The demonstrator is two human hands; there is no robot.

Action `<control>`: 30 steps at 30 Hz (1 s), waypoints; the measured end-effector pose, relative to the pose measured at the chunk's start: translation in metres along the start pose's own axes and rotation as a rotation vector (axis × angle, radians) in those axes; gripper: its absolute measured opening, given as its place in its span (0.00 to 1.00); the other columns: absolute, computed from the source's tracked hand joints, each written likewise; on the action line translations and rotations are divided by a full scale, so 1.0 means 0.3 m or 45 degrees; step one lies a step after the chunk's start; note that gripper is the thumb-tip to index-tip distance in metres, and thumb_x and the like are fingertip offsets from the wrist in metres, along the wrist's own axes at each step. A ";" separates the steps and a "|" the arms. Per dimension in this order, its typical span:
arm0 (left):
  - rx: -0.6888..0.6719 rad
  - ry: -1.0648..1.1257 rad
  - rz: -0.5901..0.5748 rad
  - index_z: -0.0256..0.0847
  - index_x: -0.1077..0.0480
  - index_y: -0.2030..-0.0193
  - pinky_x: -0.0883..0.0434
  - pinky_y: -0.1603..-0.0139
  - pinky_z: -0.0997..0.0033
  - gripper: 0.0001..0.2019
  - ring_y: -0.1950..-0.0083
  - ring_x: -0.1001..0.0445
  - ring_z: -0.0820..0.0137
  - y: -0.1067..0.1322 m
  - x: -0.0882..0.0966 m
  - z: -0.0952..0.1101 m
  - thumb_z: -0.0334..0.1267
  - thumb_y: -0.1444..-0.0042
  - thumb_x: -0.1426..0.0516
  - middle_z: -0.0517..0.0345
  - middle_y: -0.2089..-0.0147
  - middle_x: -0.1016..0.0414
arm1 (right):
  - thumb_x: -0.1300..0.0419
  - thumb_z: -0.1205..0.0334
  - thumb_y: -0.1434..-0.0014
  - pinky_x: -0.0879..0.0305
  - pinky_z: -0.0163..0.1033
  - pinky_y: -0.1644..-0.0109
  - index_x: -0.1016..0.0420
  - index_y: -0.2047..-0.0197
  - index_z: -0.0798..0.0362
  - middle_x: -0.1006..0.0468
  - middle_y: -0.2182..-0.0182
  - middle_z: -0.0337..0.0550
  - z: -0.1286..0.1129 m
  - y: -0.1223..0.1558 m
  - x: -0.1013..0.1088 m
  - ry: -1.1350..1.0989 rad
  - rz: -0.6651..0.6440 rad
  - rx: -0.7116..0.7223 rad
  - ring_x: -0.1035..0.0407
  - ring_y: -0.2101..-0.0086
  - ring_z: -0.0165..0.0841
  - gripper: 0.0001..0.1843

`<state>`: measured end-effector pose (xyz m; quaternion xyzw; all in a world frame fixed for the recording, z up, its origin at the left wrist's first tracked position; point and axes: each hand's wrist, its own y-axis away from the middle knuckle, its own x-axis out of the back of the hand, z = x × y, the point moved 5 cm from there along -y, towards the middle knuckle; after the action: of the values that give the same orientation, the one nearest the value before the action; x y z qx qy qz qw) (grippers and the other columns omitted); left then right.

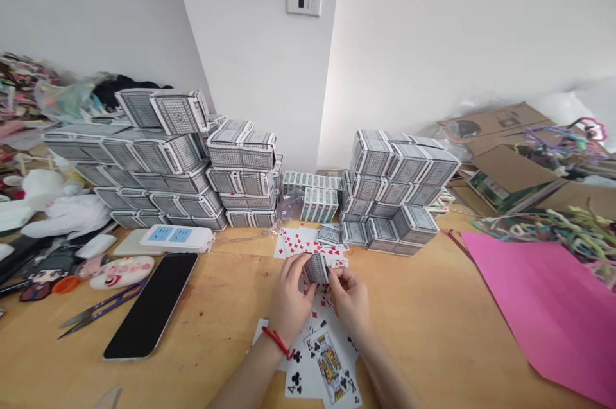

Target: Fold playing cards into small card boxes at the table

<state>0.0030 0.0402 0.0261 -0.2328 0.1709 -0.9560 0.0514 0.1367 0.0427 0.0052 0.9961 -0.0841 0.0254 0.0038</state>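
Observation:
Both hands hold one small piece folded from playing cards (316, 268), its grey patterned back facing up. My left hand (292, 296), with a red string on the wrist, grips its left side between thumb and fingers. At the right edge, the fingers of my right hand (350, 296) pinch it. Loose playing cards (330, 367) lie face up beneath my hands, among them a king and a four of clubs. Beyond them lie spread red diamond cards (301, 242). Small folded card pieces (355, 233) rest just past these.
Stacked card blocks stand in a tall left pile (178, 152) and a right pile (399, 171), with green-edged card boxes (320, 203) between. On the left lie a phone (151, 306), purple scissors (103, 309) and a power strip (176, 237). Pink paper (543, 306) and cardboard boxes (520, 171) are on the right.

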 end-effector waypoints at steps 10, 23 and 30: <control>0.050 -0.016 0.080 0.46 0.40 0.50 0.30 0.57 0.63 0.24 0.54 0.32 0.65 -0.007 0.006 -0.010 0.24 0.55 0.46 0.52 0.49 0.39 | 0.46 0.57 0.46 0.33 0.35 0.69 0.28 0.55 0.55 0.22 0.68 0.46 -0.037 0.027 -0.011 0.269 0.005 0.316 0.30 0.73 0.33 0.18; 0.028 -0.034 0.050 0.46 0.39 0.50 0.32 0.54 0.60 0.24 0.45 0.39 0.61 -0.003 0.002 -0.014 0.23 0.55 0.47 0.53 0.47 0.41 | 0.46 0.55 0.47 0.35 0.34 0.76 0.26 0.66 0.55 0.25 0.80 0.41 -0.014 0.022 -0.008 0.258 -0.004 0.236 0.33 0.79 0.31 0.13; 0.005 0.140 -0.045 0.47 0.38 0.49 0.37 0.47 0.58 0.27 0.44 0.40 0.61 -0.009 0.004 0.025 0.22 0.57 0.48 0.54 0.46 0.38 | 0.43 0.53 0.49 0.42 0.31 0.81 0.37 0.64 0.52 0.34 0.81 0.33 -0.007 0.004 -0.034 -0.266 -0.239 0.001 0.39 0.83 0.26 0.13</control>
<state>0.0053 0.0402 0.0339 -0.1828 0.1674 -0.9685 0.0255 0.1263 0.0433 0.0068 0.9968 0.0096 -0.0788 -0.0029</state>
